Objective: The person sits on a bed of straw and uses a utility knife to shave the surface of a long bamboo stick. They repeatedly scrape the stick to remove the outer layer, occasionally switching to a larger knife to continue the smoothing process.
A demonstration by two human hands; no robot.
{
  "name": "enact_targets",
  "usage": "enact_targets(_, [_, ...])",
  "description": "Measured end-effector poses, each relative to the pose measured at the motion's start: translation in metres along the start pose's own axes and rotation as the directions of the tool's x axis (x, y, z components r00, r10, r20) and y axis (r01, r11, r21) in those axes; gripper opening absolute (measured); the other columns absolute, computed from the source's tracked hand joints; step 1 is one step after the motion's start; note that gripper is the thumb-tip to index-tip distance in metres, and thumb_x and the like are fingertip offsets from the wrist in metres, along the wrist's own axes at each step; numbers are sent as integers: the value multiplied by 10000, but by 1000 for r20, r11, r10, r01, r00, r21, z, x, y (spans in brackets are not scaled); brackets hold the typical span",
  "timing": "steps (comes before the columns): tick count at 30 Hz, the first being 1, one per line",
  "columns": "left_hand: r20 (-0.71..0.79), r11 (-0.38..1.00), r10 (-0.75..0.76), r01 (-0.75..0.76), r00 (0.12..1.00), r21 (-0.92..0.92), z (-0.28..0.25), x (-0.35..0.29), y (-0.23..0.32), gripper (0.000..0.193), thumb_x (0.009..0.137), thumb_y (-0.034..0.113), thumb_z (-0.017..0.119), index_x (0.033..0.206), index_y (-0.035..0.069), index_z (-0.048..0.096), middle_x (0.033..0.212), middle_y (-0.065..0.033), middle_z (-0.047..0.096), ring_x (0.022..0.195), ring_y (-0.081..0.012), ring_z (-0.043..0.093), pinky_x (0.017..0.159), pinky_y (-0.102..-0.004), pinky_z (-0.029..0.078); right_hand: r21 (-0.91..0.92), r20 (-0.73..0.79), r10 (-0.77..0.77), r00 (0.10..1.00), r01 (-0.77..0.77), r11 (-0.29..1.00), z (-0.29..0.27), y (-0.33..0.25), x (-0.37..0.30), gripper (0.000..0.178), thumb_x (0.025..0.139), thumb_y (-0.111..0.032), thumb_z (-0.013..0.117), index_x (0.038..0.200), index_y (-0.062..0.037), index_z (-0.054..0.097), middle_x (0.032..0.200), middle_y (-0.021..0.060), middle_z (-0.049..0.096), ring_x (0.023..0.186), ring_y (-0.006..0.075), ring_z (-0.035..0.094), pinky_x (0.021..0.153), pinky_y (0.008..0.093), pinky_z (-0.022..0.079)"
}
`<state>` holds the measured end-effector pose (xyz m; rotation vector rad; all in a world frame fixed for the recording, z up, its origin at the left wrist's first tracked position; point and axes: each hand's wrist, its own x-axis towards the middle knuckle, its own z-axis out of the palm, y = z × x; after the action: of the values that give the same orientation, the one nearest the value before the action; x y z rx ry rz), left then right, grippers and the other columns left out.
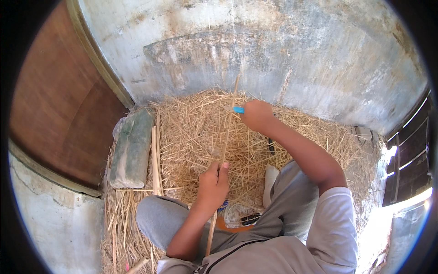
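Note:
A long thin bamboo strip [227,132] runs from my lap up toward the wall, slightly tilted. My left hand [214,183] is closed around its lower part, thumb along the top. Farther up, my right hand [257,115] grips a blue-handled tool [238,110], which looks like a knife, close against the strip's upper part. The tool's blade is too small to make out clearly. Below my left hand, the strip's lower end [211,233] passes over my crossed legs.
Straw or shavings [191,132] cover the floor around me. To the left lie a greenish-grey block [132,148] and pale split strips [156,160]. A weathered wall [264,50] stands ahead, with a brown door panel [59,91] at left. Dark slats [413,155] stand at right.

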<state>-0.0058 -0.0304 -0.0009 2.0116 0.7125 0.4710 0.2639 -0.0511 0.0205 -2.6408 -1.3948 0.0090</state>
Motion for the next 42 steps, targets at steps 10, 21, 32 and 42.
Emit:
enact_targets(10, [10, 990, 50, -48, 999, -131, 3, -2, -13, 373, 1067, 284, 509, 816, 7, 523, 593, -61, 480, 537, -122, 436, 504, -336, 369, 130, -78, 94, 993, -83, 988, -15, 6, 15, 256, 907, -239, 597, 904, -25, 738, 786, 173, 709, 733, 350, 712, 689, 461, 578])
enact_targets(21, [83, 979, -9, 26, 997, -203, 1, 3, -8, 374, 1078, 292, 476, 851, -2, 524, 596, -134, 499, 538, -189, 458, 542, -373, 406, 72, -4, 40, 999, -39, 997, -23, -3, -1, 219, 890, -233, 595, 900, -68, 739, 728, 164, 696, 683, 346, 702, 668, 479, 576])
enact_targets(32, [76, 1000, 12, -10, 997, -30, 15, 10, 4, 364, 1073, 300, 465, 885, -5, 530, 604, -202, 541, 523, -347, 524, 544, -444, 406, -53, 39, 164, 986, -162, 985, -22, 34, 35, 187, 889, -189, 589, 879, -97, 751, 796, 118, 724, 738, 283, 727, 649, 415, 571])
enact_targets(42, [192, 997, -74, 73, 979, 12, 24, -1, 25, 361, 1069, 309, 465, 917, -7, 548, 618, -217, 541, 579, -409, 579, 564, -479, 425, 8, -38, 423, 905, -423, 906, -17, 73, 55, 230, 904, -174, 573, 992, -88, 768, 977, 130, 757, 901, 305, 746, 773, 418, 592])
